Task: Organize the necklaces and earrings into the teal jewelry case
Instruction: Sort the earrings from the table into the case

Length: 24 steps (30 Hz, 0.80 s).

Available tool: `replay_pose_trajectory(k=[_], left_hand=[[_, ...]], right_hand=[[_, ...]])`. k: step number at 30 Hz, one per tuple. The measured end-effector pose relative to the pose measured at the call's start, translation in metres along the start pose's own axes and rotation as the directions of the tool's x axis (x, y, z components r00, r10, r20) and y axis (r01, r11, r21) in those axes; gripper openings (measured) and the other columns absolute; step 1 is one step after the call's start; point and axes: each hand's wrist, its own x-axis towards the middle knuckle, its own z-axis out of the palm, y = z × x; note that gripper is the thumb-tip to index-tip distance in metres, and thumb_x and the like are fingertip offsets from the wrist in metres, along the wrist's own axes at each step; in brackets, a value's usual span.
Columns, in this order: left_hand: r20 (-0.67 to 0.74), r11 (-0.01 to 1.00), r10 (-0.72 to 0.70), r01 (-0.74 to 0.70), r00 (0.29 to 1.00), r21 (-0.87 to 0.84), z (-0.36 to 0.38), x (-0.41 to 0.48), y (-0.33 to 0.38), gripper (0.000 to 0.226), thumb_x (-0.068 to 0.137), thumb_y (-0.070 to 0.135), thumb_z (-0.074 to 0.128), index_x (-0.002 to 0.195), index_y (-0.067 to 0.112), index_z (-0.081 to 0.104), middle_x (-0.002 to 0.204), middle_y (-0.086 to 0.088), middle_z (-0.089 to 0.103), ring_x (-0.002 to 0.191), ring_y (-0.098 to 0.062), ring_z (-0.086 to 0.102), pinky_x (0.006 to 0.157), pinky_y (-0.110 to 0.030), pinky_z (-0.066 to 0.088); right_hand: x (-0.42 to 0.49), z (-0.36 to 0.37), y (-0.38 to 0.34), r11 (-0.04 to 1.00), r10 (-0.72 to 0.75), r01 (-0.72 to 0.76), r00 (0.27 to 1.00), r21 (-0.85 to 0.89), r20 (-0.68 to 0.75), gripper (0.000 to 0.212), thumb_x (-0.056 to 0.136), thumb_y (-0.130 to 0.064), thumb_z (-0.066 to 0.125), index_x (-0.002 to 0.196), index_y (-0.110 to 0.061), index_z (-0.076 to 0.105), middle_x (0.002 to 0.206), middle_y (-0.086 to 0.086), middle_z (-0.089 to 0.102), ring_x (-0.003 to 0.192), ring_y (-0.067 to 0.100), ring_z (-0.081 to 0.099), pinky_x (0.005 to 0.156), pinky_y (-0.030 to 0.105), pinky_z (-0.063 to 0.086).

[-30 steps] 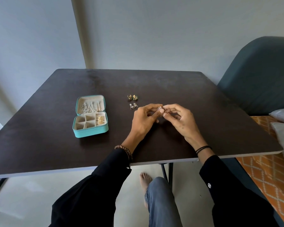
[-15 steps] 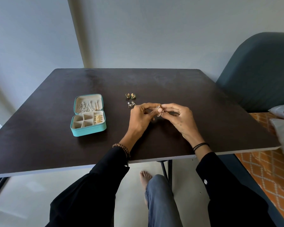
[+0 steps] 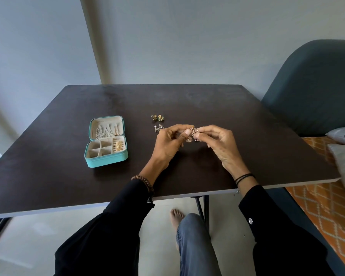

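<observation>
**Status.** I am judging the job as roughly half done. At left of centre the teal case [image 3: 106, 160] is lying open on the dark table [image 3: 48, 166], already holding chains and one lot of earrings. Three pairs are waiting outside it, one of them in hand. I am seeing no necklace loose on the table.

**Entry 1, left of centre.** One teal case.
- The lid is carrying a cluster of silver chains [image 3: 105, 131]. There are several, but they are too tangled for me to count.
- The base is showing four small pockets, which are looking bare to me.
- One padded strip at its right is holding gold earrings [image 3: 119, 146], number unreadable.

**Entry 2, above centre.** I am counting two green-and-gold studs [image 3: 157, 117]. They are lying loose side by side, well apart from the case.

**Entry 3, just below them.** I am counting two triangular earrings [image 3: 159, 128]. They are lying loose, just beside the left knuckles.

**Entry 4, centre.** The left hand [image 3: 167, 145] is pinching the bell earrings [image 3: 191, 135] between thumb and forefinger, with the other fingers curled under. I am counting two bell drops, hanging above the table between the hands.

**Entry 5, right of centre.** The right hand [image 3: 220, 145] is closing its fingertips on the same pair from the other side. Its other fingers are loosely bent.

**Entry 6, upper right.** One dark green chair [image 3: 317, 86], not in use.
</observation>
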Motion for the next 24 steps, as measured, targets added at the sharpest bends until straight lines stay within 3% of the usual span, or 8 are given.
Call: replay_pose_trajectory(k=[5,11,13,16,18,21,24], left_hand=[[0.038,1.0,0.003,-0.003,0.999,-0.02,0.0003,-0.0011,0.0038,0.018,0.096,0.011,0.067,0.111,0.003,0.074,0.073,0.012,0.072,0.056,0.001,0.054,0.05,-0.011,0.04],[0.078,1.0,0.006,-0.005,0.997,-0.016,0.0006,-0.0031,0.0086,0.015,0.094,0.01,0.069,0.108,0.004,0.073,0.082,0.009,0.073,0.055,0.001,0.056,0.05,-0.011,0.04],[0.076,1.0,0.0,0.001,0.997,-0.021,0.0004,-0.0033,0.0096,0.012,0.095,0.01,0.068,0.106,0.007,0.072,0.083,0.009,0.072,0.055,0.0,0.053,0.049,-0.011,0.039],[0.067,1.0,-0.017,0.017,0.998,-0.011,0.0,-0.0026,0.0081,0.006,0.096,0.013,0.067,0.102,0.014,0.07,0.083,0.01,0.07,0.059,-0.009,0.049,0.049,-0.012,0.04],[0.064,0.999,-0.049,0.049,0.997,-0.008,-0.0003,-0.0015,0.0067,0.005,0.097,0.015,0.066,0.102,0.015,0.069,0.082,0.009,0.07,0.058,-0.009,0.049,0.049,-0.014,0.04],[0.067,0.995,-0.099,0.1,0.993,-0.009,-0.0014,0.0005,0.0045,0.007,0.1,0.02,0.062,0.104,0.016,0.066,0.092,-0.007,0.074,0.055,-0.006,0.052,0.05,-0.017,0.04],[0.085,0.993,-0.112,0.113,0.99,-0.014,-0.0018,0.0013,0.0045,0.006,0.102,0.022,0.059,0.104,0.018,0.064,0.104,-0.017,0.074,0.058,-0.006,0.057,0.05,-0.019,0.04]], right_hand=[[0.001,-0.0014,0.0044,0.997,-0.049,0.046,0.997,-0.06,-0.052,0.005,0.084,-0.015,0.08,0.089,-0.016,0.079,0.086,0.003,0.079,0.082,0.019,0.075,0.085,0.034,0.059],[0.0011,-0.0025,0.0071,0.996,-0.055,0.047,0.993,-0.081,-0.103,0.003,0.084,-0.02,0.078,0.085,-0.022,0.077,0.085,0.0,0.079,0.085,0.018,0.076,0.088,0.04,0.059],[0.0021,-0.0025,0.0073,0.998,-0.033,0.027,0.993,-0.058,-0.115,0.003,0.083,-0.019,0.078,0.084,-0.019,0.076,0.084,0.002,0.079,0.084,0.019,0.076,0.086,0.038,0.059],[0.0022,-0.0027,0.006,1.0,0.009,-0.01,0.99,-0.004,-0.141,0.006,0.082,-0.013,0.076,0.08,-0.012,0.07,0.075,0.003,0.075,0.071,0.009,0.07,0.068,0.022,0.051],[0.0019,-0.0028,0.0057,1.0,0.022,-0.021,0.989,0.01,-0.149,0.01,0.081,-0.014,0.075,0.076,-0.011,0.066,0.071,0.006,0.073,0.063,0.006,0.063,0.061,0.02,0.045],[0.0023,-0.0028,0.0058,0.999,0.024,-0.019,0.99,0.033,-0.136,0.015,0.081,-0.011,0.072,0.072,-0.012,0.059,0.067,0.005,0.071,0.058,0.006,0.059,0.056,0.02,0.041],[0.0018,-0.002,0.0046,0.998,0.016,-0.009,0.993,0.058,-0.121,0.019,0.077,-0.015,0.075,0.072,-0.012,0.057,0.078,0.012,0.076,0.062,0.009,0.061,0.056,0.019,0.045]])
